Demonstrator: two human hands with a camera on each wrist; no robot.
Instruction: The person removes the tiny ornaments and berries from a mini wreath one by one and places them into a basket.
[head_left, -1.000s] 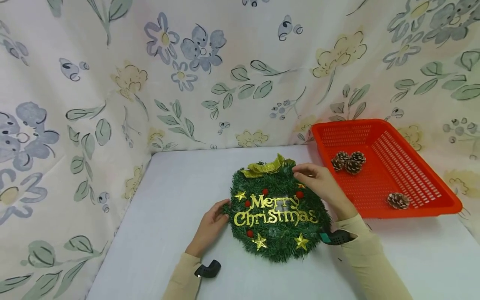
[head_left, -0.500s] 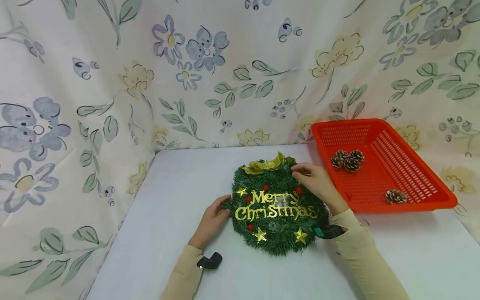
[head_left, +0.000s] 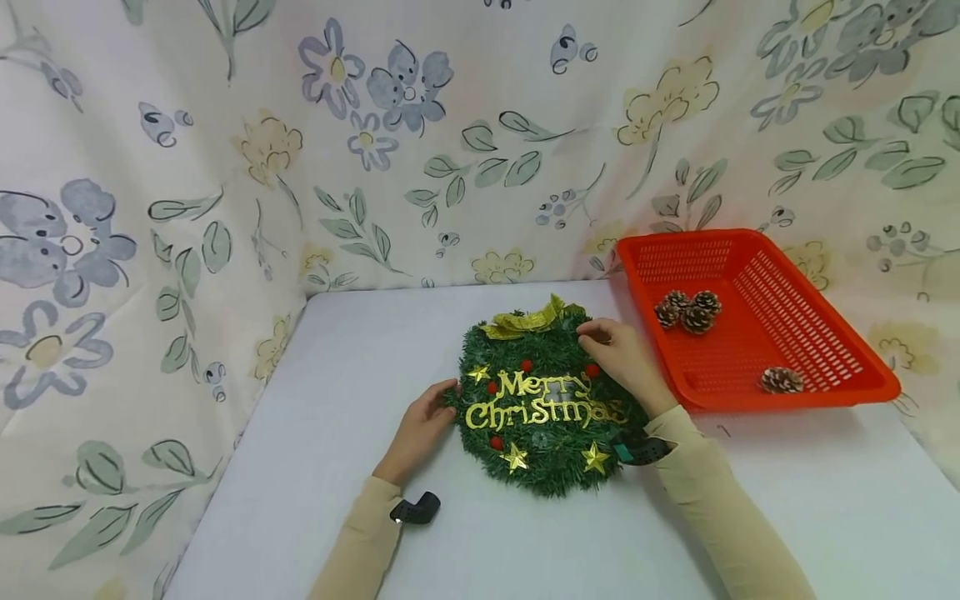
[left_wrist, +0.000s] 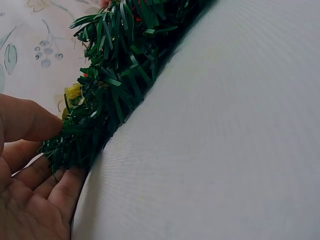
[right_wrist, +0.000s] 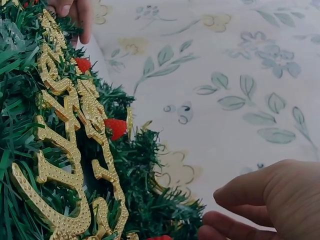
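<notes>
A round, bushy green wreath of thin plastic strips (head_left: pixel 542 437), face up on the white table (head_left: pixel 487 550).
It lies near the middle, with shiny gold "Merry Christmas" letters (head_left: pixel 543 411) across it, right way up from the near side. A yellow-gold ribbon bow (head_left: pixel 527 322) sits at the far edge. Little red balls (head_left: pixel 497 443) dot it, and two gold stars (head_left: pixel 513 457) are at the near end.

A white table (head_left: pixel 330 417) occupies the lower frame; on it rest a wreath (head_left: pixel 546 437), lower centre, and a red basket (head_left: pixel 750 342), right.
</notes>
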